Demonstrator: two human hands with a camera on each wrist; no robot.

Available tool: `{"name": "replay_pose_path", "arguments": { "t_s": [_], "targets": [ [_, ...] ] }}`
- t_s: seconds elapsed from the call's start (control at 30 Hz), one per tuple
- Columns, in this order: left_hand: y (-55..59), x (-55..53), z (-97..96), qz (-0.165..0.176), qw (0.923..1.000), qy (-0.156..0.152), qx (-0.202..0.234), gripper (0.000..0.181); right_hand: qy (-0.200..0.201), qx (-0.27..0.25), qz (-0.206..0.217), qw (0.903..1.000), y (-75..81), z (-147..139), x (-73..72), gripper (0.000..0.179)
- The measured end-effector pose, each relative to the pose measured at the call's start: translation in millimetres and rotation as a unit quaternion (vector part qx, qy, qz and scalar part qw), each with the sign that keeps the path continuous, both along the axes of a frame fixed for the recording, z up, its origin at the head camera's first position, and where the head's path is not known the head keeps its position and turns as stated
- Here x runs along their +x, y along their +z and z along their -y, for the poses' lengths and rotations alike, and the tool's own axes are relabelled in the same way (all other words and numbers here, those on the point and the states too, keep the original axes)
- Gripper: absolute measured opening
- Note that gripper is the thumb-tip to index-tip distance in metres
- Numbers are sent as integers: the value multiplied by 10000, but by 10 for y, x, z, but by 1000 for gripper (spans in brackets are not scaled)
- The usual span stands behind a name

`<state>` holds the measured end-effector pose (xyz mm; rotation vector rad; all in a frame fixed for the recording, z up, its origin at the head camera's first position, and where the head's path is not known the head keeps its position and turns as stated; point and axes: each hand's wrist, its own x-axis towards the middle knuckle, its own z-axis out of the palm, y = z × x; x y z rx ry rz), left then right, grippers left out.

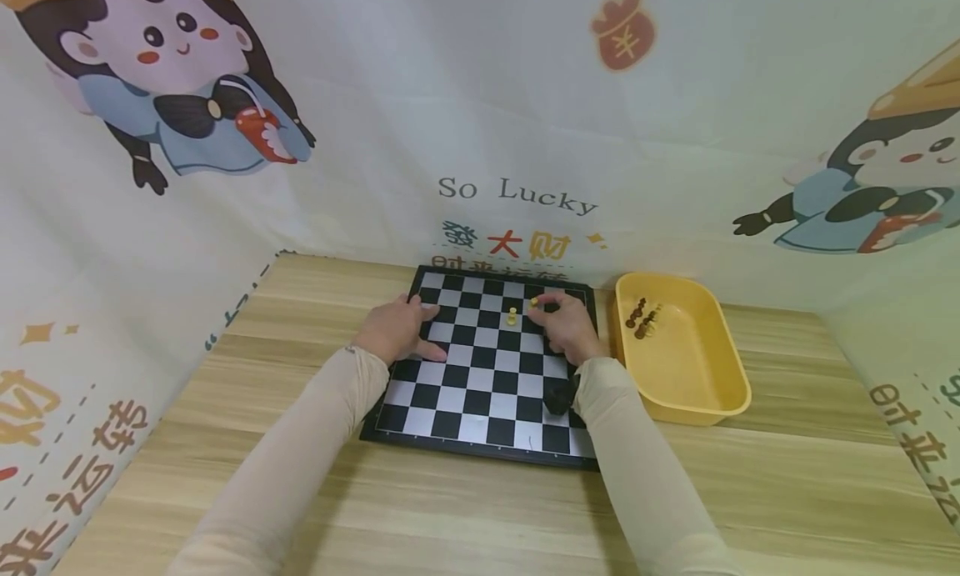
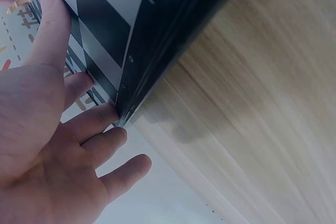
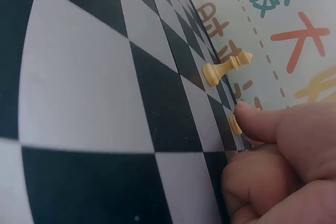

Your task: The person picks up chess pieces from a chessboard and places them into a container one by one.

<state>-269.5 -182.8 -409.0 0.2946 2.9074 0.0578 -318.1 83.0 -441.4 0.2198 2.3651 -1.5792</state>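
Note:
A black-and-white chessboard lies flat on the wooden table. My left hand rests at its left edge with spread fingers, the thumb on the squares and the other fingers around the rim. On the far part of the board stands a tall cream chess piece with a pointed top. Just to the right of it, my right hand pinches a second cream chess piece between thumb and fingers, low over the squares. Most of that piece is hidden by the thumb in the right wrist view.
A yellow plastic tray sits to the right of the board, close to my right forearm. Several dark and cream chess pieces lie in its left side. A printed cloth hangs behind the table and along its sides.

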Motion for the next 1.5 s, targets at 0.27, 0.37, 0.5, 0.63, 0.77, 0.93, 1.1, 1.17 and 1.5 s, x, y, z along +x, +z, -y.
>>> {"name": "replay_pose_path", "arguments": {
  "t_s": [0.27,0.37,0.5,0.63,0.77,0.93,1.1,1.17,1.5],
  "targets": [
    [-4,6,0,-79,9999,-78,-83,94,-43,68,10,10000,-40,24,-34,40],
    [-5,4,-1,-83,9999,-69,-72,94,-92,85,-40,9999,-54,35,-44,38],
    [-5,11,3,-117,9999,-79,-14,94,-183,142,-77,9997,-52,52,-43,33],
    [-19,19,9,-215,9997,-132,9,93,-240,166,-90,9995,-26,66,-20,28],
    [-29,21,7,-199,9997,-114,29,93,-288,188,-84,9994,-15,72,-5,25],
    [-27,13,4,-126,9999,-101,62,94,-335,148,-138,9992,-17,66,11,24],
    [-10,3,12,-89,9999,-90,41,95,-377,133,-156,9991,12,83,25,27],
    [-12,2,17,-85,9999,-104,35,95,-380,155,-140,9991,22,90,30,28],
    [-13,-3,8,-46,9999,-116,112,94,-372,661,-438,9962,129,49,38,26]
  ]
}}
